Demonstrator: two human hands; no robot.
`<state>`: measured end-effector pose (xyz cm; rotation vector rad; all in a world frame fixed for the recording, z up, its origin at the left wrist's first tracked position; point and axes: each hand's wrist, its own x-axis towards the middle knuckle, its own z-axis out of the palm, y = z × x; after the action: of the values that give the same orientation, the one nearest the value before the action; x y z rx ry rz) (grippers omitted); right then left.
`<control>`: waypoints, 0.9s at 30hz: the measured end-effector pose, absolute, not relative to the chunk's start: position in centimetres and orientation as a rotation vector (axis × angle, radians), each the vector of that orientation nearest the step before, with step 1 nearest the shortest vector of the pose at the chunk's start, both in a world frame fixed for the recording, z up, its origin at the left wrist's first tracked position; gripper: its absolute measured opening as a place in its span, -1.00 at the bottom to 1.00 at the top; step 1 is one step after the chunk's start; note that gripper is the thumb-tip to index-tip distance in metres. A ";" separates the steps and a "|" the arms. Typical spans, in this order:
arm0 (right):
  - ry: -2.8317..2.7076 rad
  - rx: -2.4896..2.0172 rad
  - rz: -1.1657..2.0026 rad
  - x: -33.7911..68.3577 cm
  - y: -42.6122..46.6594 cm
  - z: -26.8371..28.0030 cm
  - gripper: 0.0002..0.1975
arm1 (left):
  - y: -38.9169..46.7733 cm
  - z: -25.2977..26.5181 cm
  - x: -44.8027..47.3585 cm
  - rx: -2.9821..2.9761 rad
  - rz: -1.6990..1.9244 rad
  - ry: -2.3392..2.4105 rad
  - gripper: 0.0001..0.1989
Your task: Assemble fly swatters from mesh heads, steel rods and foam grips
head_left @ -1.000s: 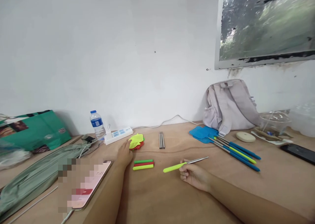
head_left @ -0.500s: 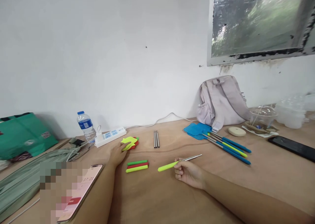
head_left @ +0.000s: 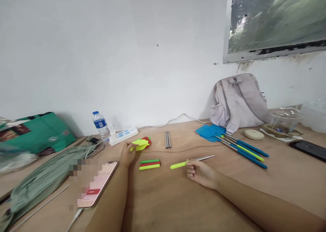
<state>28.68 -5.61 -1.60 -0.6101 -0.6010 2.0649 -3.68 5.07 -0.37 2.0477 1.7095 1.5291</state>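
Note:
My left hand (head_left: 127,154) pinches the edge of a yellow fly swatter head (head_left: 140,144), left of the middle of the table. Beneath and behind it lies a red swatter head (head_left: 147,140), with a bit of green showing. In my right hand (head_left: 201,173) is a swatter handle (head_left: 178,165) with a yellow grip and a thin metal rod pointing right, held roughly level. Between my hands lie green, red and yellow grips (head_left: 149,164) side by side. Farther back, several short metal tubes (head_left: 168,140) lie together.
Blue fly swatters (head_left: 207,131) with long handles lie at the right before a grey backpack (head_left: 236,101). Right of them are a round beige case (head_left: 254,134), a clear cup (head_left: 286,118) and a black phone (head_left: 309,149). A lit phone (head_left: 100,186), power strip (head_left: 124,136) and water bottle (head_left: 100,124) are at the left.
The view has turned slightly left, so everything sits farther right. My left hand has pulled the yellow swatter head slightly toward itself, its shape now flatter. My right hand keeps its hold.

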 end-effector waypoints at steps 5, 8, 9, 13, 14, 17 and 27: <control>-0.563 -0.652 2.013 28.6 -5.4 -1.9 -0.73 | 3.1 0.0 -3.5 1.767 1.871 1.652 -0.94; -0.579 -0.664 1.968 28.5 -5.5 -1.9 -0.70 | 1.9 -0.2 -2.9 1.537 2.035 1.539 -0.93; -0.595 -0.666 1.961 28.4 -5.5 -1.9 -0.71 | 1.6 -0.4 -2.7 1.444 2.083 1.487 -0.93; -0.642 -0.706 1.938 28.4 -5.5 -2.0 -0.73 | 0.5 -0.8 -1.2 1.074 2.137 1.246 -0.84; -0.643 -0.728 1.930 28.4 -5.5 -2.1 -0.74 | 0.3 -0.8 -0.9 1.006 2.111 1.186 -0.82; -0.720 -0.795 1.902 28.6 -5.5 -2.0 -0.73 | -0.4 -0.3 0.2 0.879 2.001 1.031 -0.77; -1.633 -1.002 1.465 30.2 -5.7 -1.2 -0.67 | -1.6 0.5 3.2 0.812 1.719 0.807 -0.65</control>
<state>30.24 -5.70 -1.19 -1.0018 -1.6332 1.4645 3.20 -1.63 0.53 0.8123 0.8069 1.7193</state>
